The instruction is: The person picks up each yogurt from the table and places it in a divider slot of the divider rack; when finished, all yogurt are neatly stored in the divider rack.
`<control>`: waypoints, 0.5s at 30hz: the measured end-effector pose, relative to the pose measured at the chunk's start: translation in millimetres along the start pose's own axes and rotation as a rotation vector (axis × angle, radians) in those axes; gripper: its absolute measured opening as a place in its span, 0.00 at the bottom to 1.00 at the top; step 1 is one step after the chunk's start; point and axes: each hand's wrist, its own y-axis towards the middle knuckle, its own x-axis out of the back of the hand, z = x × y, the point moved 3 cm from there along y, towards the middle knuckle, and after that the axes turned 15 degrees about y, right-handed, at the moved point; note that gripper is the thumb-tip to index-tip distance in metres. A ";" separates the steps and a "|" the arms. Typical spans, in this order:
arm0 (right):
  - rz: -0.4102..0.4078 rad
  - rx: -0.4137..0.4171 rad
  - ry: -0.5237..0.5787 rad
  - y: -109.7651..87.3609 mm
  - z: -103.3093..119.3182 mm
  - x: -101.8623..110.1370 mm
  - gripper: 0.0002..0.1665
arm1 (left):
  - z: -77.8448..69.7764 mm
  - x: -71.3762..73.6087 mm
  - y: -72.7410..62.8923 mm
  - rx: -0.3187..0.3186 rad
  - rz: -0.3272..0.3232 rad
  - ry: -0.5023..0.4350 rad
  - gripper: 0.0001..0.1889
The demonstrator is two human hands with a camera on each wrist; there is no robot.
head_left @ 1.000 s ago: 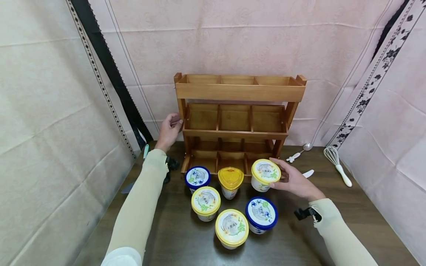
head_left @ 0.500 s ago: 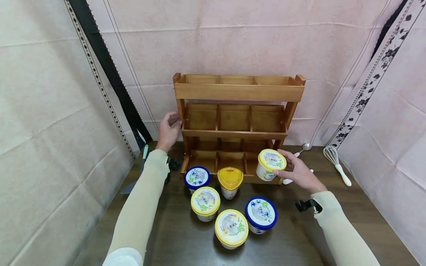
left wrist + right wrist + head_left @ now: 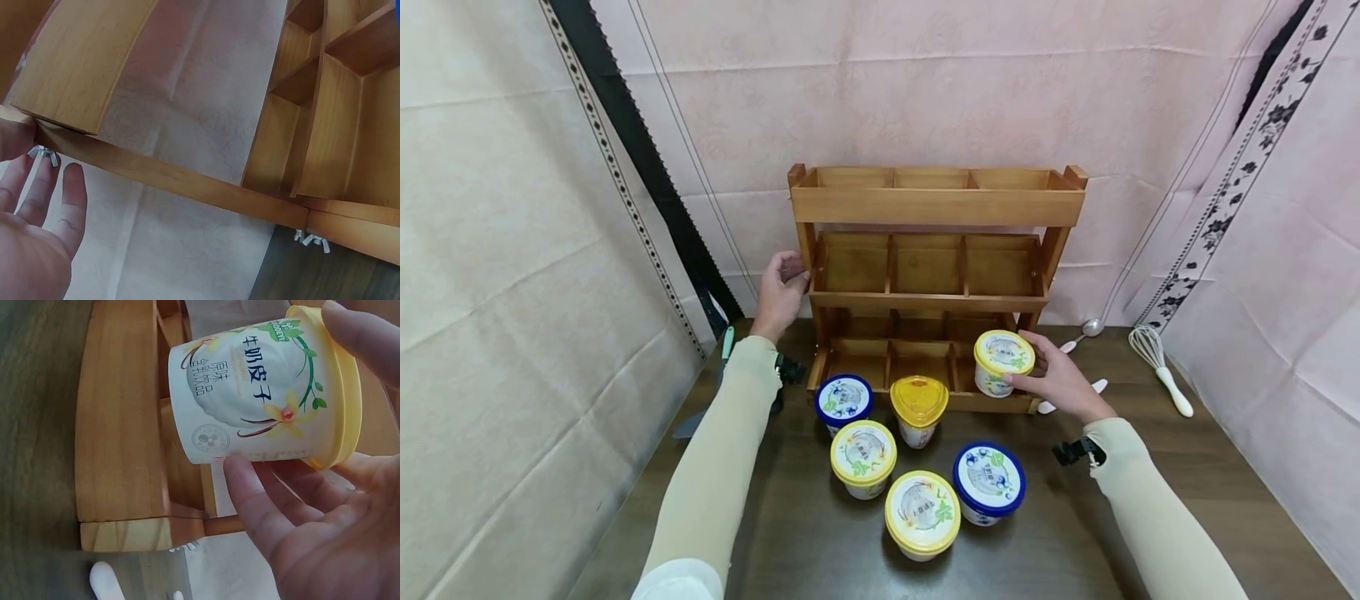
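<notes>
In the head view my right hand (image 3: 1063, 379) grips a small white tub with a yellow lid (image 3: 1004, 352), thumb and fingers around its side. It is over the right compartment of the bottom tier of a wooden rack (image 3: 925, 302). The right wrist view shows the tub (image 3: 250, 394) sideways, its printed label facing the camera, above the rack's front board (image 3: 119, 412). My left hand (image 3: 780, 296) holds the rack's left upright. In the left wrist view the thumb overlaps the upright (image 3: 156, 172), with the fingers on its other side by a wing nut (image 3: 44, 153).
In front of the rack stand blue-lidded tubs (image 3: 844, 398) (image 3: 989, 482), yellow-lidded tubs (image 3: 863, 454) (image 3: 922, 512) and a cup with a deep-yellow lid (image 3: 919, 404). A whisk (image 3: 1161, 371), a spoon (image 3: 1084, 333) and a white-handled utensil (image 3: 1048, 407) lie at right.
My right hand has lifted the yellow-lidded tub from in front of the rack and moved it back over the bottom tier's right compartment. My left hand stays at the upright.
</notes>
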 end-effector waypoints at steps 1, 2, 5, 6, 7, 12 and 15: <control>-0.001 -0.003 0.002 1.2 -1.3 -0.6 0.62 | -0.2 0.0 -0.2 0.005 0.002 0.005 0.18; -0.003 -0.009 0.001 1.9 -2.3 -1.2 0.62 | -0.6 -0.1 -0.3 0.009 0.004 0.006 0.18; -0.001 -0.017 -0.002 3.9 -5.7 -1.6 0.62 | -1.7 -0.3 0.1 0.014 0.010 0.004 0.18; -0.006 -0.025 0.000 4.7 -6.7 -1.6 0.62 | -1.7 -0.3 0.3 0.015 0.011 0.004 0.18; -0.006 -0.027 0.001 5.5 -7.3 -1.6 0.63 | -1.8 -0.1 0.4 0.015 0.012 0.002 0.18; -0.036 -0.006 -0.024 12.4 -7.5 -3.2 0.63 | -1.3 1.0 0.7 0.010 0.014 -0.011 0.18; -0.052 0.008 -0.032 17.2 -10.2 -5.5 0.63 | -0.1 0.9 0.2 0.003 0.013 -0.014 0.18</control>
